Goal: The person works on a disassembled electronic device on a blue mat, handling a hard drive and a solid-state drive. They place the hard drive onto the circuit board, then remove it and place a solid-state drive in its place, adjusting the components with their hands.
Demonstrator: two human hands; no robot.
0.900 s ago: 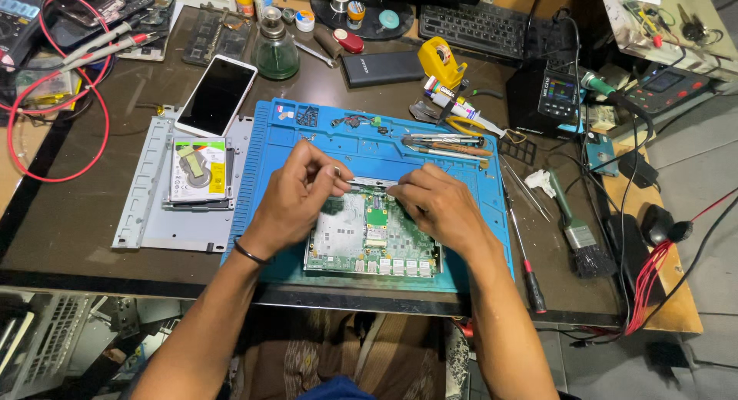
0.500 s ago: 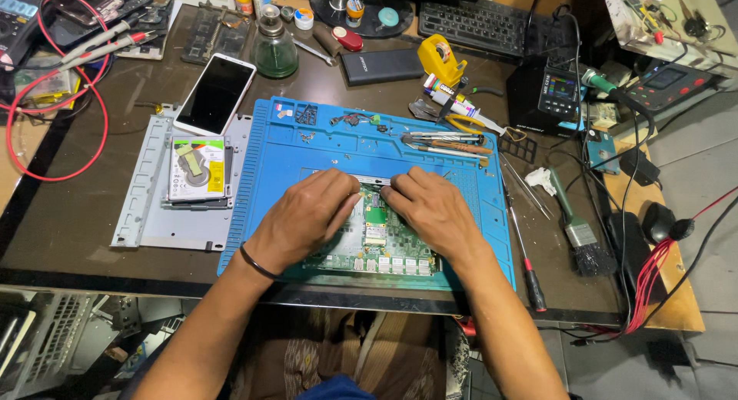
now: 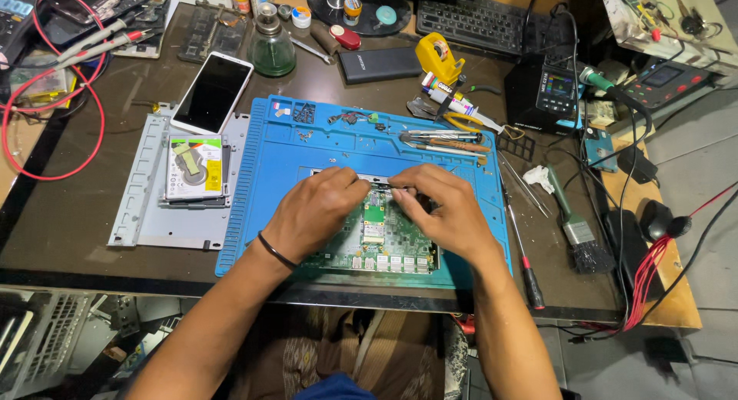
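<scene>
While both hands' fingers (image 3: 350, 186) pinch a metal strip (image 3: 374, 180) over the circuit board (image 3: 377, 246), tools (image 3: 442, 141) lie beyond.

Matt blue rubbery mat (image 3: 292, 150), glossy phone (image 3: 211, 92)

Both hands, left hand (image 3: 315, 212) and right hand (image 3: 446, 208), shifted back up to far edge of circuit board (image 3: 377, 250), fingertips nearly meeting.
</scene>
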